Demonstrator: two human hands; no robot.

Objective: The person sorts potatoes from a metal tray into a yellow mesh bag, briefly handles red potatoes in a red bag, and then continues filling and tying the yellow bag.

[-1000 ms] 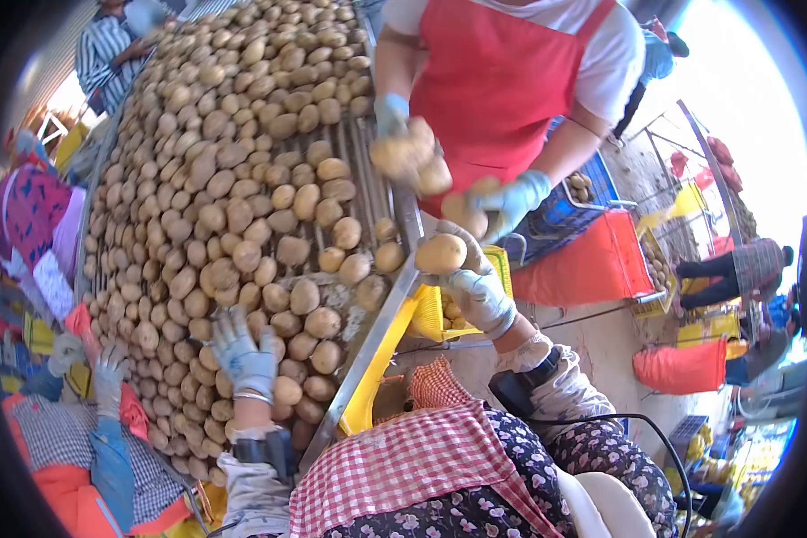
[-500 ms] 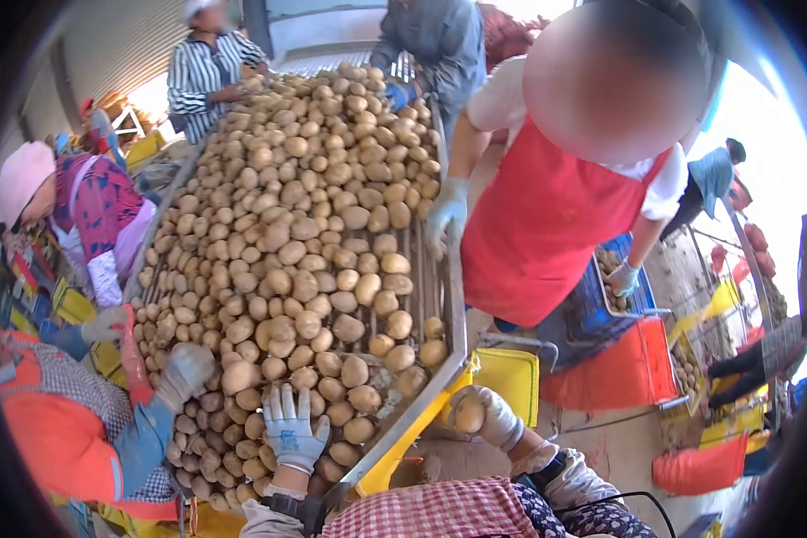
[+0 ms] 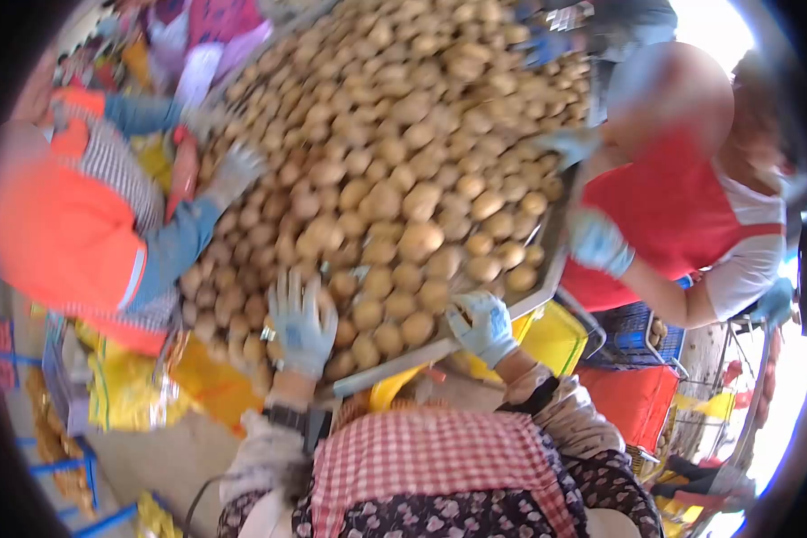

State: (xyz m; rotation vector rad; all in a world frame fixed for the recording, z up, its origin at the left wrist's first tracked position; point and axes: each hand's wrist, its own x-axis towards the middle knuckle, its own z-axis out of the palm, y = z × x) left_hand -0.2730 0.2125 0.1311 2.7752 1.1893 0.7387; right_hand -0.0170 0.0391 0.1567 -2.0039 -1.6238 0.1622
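Observation:
My left hand [image 3: 302, 325], in a pale work glove, lies with fingers spread over potatoes at the near end of the sorting table. Several potatoes [image 3: 387, 339] lie to its right. My right hand [image 3: 484, 326], also gloved, is at the table's near right edge, its fingers bent and a dark gap showing between thumb and fingers. No potato can be made out in it, though blur softens the detail. The metal rim [image 3: 394, 366] of the table runs between my hands.
A yellow crate [image 3: 554, 339] stands below the right edge, with a red sack [image 3: 632, 399] and a blue crate [image 3: 638, 336] farther right. A co-worker in orange [image 3: 72, 238] reaches in from the left. Another, in a red apron [image 3: 641, 211], stands on the right.
My view has turned and tilted down. My right hand has come from beside the table to its edge, and the potato it held no longer shows. My left hand stays over the potatoes.

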